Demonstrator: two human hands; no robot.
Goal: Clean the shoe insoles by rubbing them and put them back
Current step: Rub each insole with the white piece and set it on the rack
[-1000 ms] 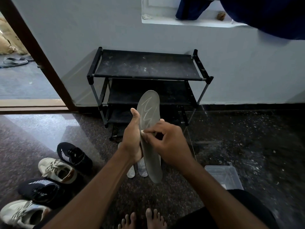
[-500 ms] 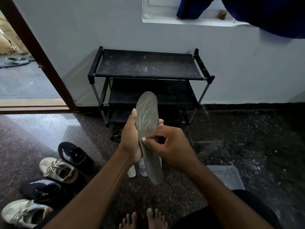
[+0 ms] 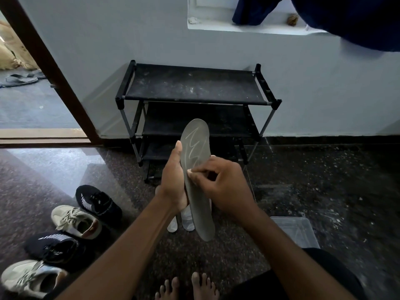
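While the left hand (image 3: 173, 182) grips the grey insole (image 3: 200, 213) from its left edge, thumb lying straight up along that edge and fingers wrapped behind, the right hand (image 3: 223, 187) comes in from the other side with its fingers curled and pinches the insole at mid-length, a fingertip pressed onto its face. The insole stands nearly upright in front of the black shoe rack (image 3: 194, 85), its rounded toe end up before the rack's middle shelf, its heel end down, and a pale zigzag mark shows on its upper half. Below the hands, on the dark speckled floor (image 3: 324, 191) in front of the rack, lie two pale insoles (image 3: 187, 221), largely hidden by the left wrist. Left of the rack and nearer the person, four shoes sit in a loose row: a black shoe (image 3: 98, 202), a beige shoe (image 3: 75, 221), a second black shoe (image 3: 54, 249) and a second beige shoe (image 3: 28, 278). Right of the rack and nearer the person rests a clear plastic box (image 3: 296, 230). The person's bare feet (image 3: 188, 286) show at the bottom edge. Above the rack, a white ledge (image 3: 249, 29) carries dark blue cloth (image 3: 346, 18).
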